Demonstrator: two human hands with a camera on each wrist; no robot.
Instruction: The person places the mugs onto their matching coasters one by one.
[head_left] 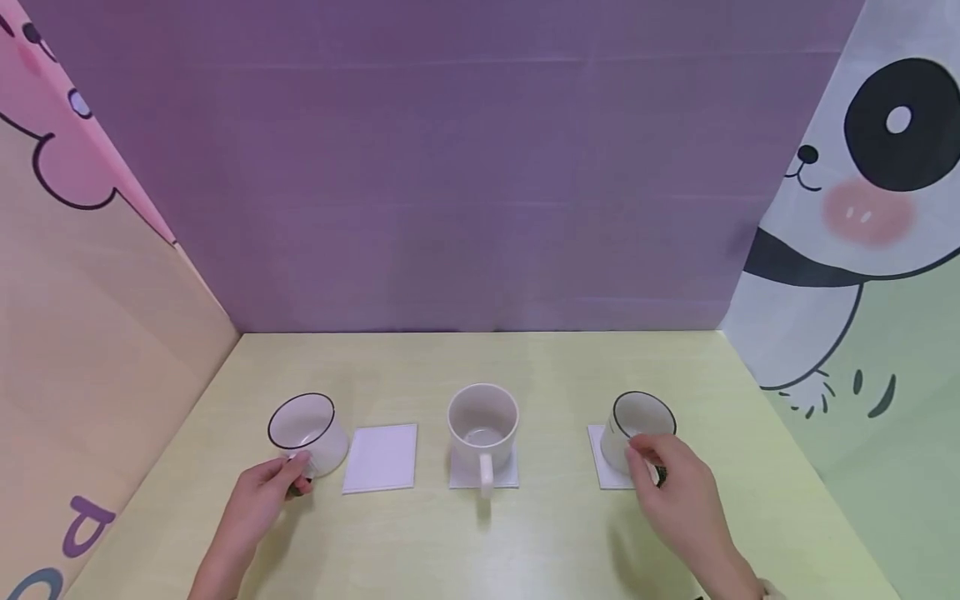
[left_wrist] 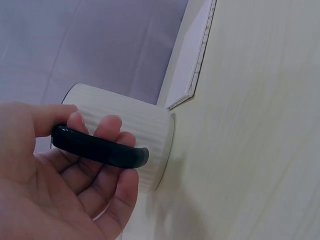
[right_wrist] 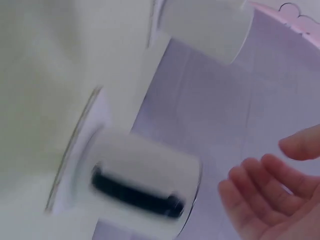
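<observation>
On the left, my left hand (head_left: pixel 253 504) grips the black handle (left_wrist: pixel 100 151) of a white ribbed mug (head_left: pixel 327 448) with a dark rim. Its fingers curl through the handle; whether the mug's base touches the table I cannot tell. Just right of this mug lies a bare white square coaster (head_left: pixel 380 458). At the right, another dark-rimmed white mug (right_wrist: pixel 145 175) stands on a coaster (head_left: pixel 597 446). Beside its black handle, my right hand (head_left: pixel 678 492) holds nothing. The right wrist view shows its loosely bent fingers (right_wrist: pixel 250 195) apart from the mug.
Between the hands, a white mug (head_left: pixel 480 417) with a white handle facing me stands on a coaster (head_left: pixel 461 479). All of this is on a pale wooden table (head_left: pixel 540 550). A purple backdrop (head_left: pixel 480 183) rises behind, with printed panels at both sides.
</observation>
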